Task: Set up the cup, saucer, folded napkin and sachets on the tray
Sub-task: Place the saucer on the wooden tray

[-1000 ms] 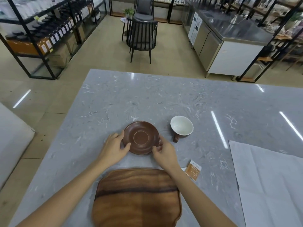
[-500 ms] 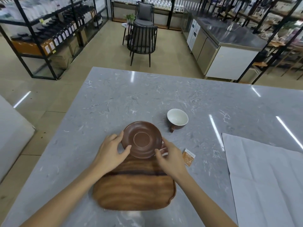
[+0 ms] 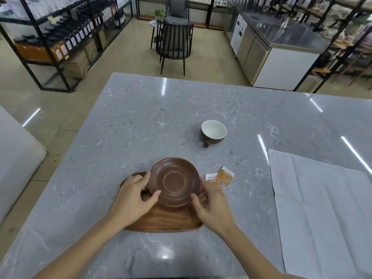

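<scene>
Since the earlier frames the saucer had travelled off the bare worktop toward the person and now sat over the far part of the wooden tray; whether it already rested on the wood or hung just above it could not be told. The left hand pinched its rim at nine o'clock, thumb on the near edge and a finger along the far side. The right hand pinched the rim at about four o'clock, fingers curled round the edge.

By my reading, the first item was all but placed, leaving only the release.

The cup stood upright on the worktop at one o'clock from the saucer, well apart, handle turned toward the person. Two sachets lay flat just beside the saucer at three o'clock, near the right hand's knuckles. The napkin lay spread open at four o'clock, not yet folded.

So three items remained outside the tray, and the cup looked the likely next pick, since its seat was nearly ready.
</scene>
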Demonstrator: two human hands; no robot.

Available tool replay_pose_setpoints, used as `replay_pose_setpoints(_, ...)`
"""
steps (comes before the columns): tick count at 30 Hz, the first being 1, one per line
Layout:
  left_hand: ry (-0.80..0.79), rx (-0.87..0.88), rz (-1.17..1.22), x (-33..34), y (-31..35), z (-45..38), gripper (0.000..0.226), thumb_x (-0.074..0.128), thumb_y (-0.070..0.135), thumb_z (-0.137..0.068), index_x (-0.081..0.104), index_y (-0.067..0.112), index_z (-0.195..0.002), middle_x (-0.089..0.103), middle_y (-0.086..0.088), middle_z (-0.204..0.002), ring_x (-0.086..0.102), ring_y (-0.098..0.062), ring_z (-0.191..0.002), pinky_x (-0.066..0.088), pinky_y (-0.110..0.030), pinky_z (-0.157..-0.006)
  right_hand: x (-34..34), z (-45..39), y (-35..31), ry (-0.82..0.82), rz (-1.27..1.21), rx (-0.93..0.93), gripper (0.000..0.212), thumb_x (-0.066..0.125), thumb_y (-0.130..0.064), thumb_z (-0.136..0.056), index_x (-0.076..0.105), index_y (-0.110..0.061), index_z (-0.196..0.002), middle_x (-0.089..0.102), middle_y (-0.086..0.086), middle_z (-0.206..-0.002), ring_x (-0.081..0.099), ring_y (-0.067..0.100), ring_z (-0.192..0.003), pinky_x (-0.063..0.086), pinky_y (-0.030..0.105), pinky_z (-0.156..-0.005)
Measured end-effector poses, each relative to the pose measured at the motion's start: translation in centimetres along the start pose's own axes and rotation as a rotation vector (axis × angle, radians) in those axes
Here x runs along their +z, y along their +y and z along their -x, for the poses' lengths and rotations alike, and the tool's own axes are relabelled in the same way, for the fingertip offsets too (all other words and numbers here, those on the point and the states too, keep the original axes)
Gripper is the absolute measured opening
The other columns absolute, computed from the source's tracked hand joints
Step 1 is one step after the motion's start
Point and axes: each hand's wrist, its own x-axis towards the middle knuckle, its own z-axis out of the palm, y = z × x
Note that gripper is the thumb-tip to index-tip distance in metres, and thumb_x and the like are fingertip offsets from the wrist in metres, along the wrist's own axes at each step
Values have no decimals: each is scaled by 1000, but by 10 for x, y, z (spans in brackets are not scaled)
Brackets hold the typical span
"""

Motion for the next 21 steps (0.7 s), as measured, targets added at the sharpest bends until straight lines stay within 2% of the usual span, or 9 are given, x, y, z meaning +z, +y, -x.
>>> replay_pose_setpoints(3,-8,-20,13,2,2,12,75,73,43,-86,47,11,-149,55,9,-85,48,-7,-83,39,-16,-73,2,11,1,-9,-5,22,52,67,-19,-90,56,-34,-138,63,-17,-82,64,8,-78,54,20,-69)
replay_pose_setpoints(6,-19,-33,7,3,5,21,76,74,42,-86,46,11,-149,54,8,-83,48,-9,-81,40,-16,-70,5,21,4,-25,18,46,54,67,-22,-91,52,-36,-141,68,-10,-87,64,8,-81,56,25,-71)
replay_pose_setpoints(9,-44,-45,7,4,6,26,77,74,41,-87,45,10,-150,54,7,-85,50,-11,-83,48,-23,-73,7,28,7,-36,15,81,52,67,-22,-92,54,-26,-142,67,-6,-85,64,9,-74,54,18,-66)
replay_pose_setpoints(12,-54,-44,4,6,5,31,76,75,38,-87,45,8,-150,55,5,-85,48,-12,-82,48,-23,-72,9,33,7,-51,10,96,48,68,-19,-93,58,-20,-140,65,-8,-85,65,9,-74,50,11,-62)
replay_pose_setpoints(16,-52,-41,-11,8,1,36,77,76,37,-87,45,5,-149,54,4,-83,49,-14,-82,47,-24,-74,13,36,7,-56,0,96,50,68,-18,-93,56,-20,-142,66,-5,-88,66,8,-74,51,11,-62)
replay_pose_setpoints(19,-53,-48,-21,11,-4,38,77,75,38,-88,43,5,-150,54,6,-84,50,-14,-84,49,-27,-80,17,36,8,-74,15,95,54,66,-19,-94,52,-21,-146,67,-2,-93,66,8,-73,56,19,-66)
replay_pose_setpoints(21,-54,-48,-27,12,-7,40,77,75,38,-87,44,4,-149,54,7,-83,49,-13,-84,47,-25,-78,18,37,8,-82,21,98,55,66,-21,-94,50,-21,-147,67,-3,-95,66,7,-74,56,19,-67)
